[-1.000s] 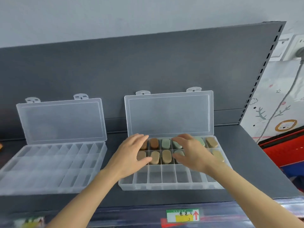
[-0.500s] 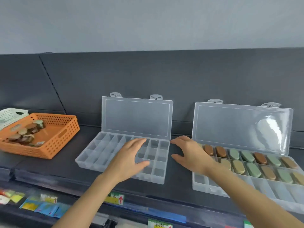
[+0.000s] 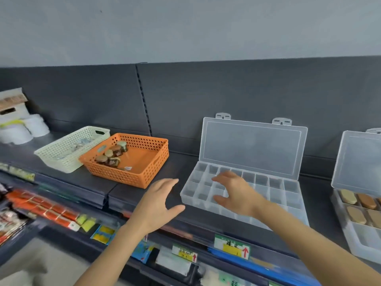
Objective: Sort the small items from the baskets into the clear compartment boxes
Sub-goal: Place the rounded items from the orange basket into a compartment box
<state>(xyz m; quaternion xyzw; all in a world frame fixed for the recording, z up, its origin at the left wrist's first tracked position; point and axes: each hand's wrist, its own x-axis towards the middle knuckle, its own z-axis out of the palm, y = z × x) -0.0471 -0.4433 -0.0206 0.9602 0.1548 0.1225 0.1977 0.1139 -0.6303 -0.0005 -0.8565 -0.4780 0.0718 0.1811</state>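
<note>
You leave the part-filled box (image 3: 359,242). Left hand (image 3: 157,204) and right hand (image 3: 237,194), both spread and holding nothing, now hover at the empty box (image 3: 288,195), likely bound for the jars (image 3: 112,155) in the orange basket (image 3: 123,176).

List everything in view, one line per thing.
orange basket: one, orange, left of centre
small jars: about five, brown and green, in the orange basket
cream basket: one, cream, left of the orange basket
empty compartment box: one, clear, lid up, centre
second compartment box: one, clear, lid up, right edge
oval items: at least four, tan and brown, in the second compartment box
white packages: several, far left
left hand: one, open, between orange basket and empty compartment box
right hand: one, open, over the empty compartment box
</note>
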